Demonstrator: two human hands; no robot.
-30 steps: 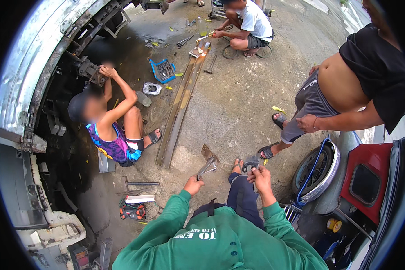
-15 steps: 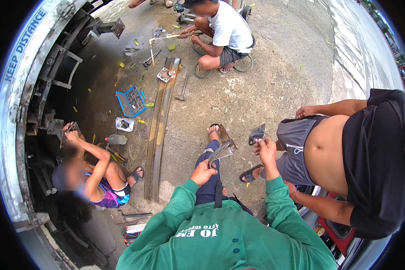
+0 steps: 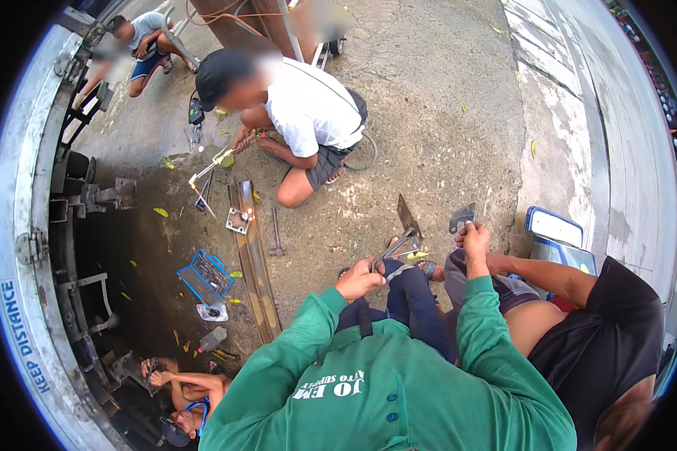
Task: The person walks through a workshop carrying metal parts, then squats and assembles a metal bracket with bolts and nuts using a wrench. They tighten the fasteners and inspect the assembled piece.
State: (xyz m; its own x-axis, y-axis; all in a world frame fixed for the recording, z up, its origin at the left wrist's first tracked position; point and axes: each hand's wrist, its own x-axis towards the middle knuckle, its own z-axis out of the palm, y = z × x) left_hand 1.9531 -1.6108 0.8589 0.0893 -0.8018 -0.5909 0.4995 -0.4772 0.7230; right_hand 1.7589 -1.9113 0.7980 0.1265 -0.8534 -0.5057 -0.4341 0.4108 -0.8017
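My left hand (image 3: 359, 281) is closed around the narrow end of a metal bracket (image 3: 408, 216). The bracket's flat, rust-brown plate points up and away from me, over my feet. To the right, my right hand (image 3: 474, 242) pinches a small dark metal plate (image 3: 462, 217) at its lower edge. The two metal pieces are held apart at about the same height. Beyond them, a crouching person in a white shirt holds a cutting torch (image 3: 209, 167) above a square plate with holes (image 3: 238, 220), which glows at one side.
Long steel bars (image 3: 259, 289) lie under the square plate, with a hammer (image 3: 276, 234) beside them. An open blue toolbox (image 3: 205, 276) and a clear bottle (image 3: 213, 339) are at left, near a truck's side (image 3: 30, 248). A person in a black shirt (image 3: 605, 334) is close at my right.
My view has turned, so the surroundings sit differently. The bracket's plate now stands more upright and farther right. Both hands keep their hold. The torch person appears nearer.
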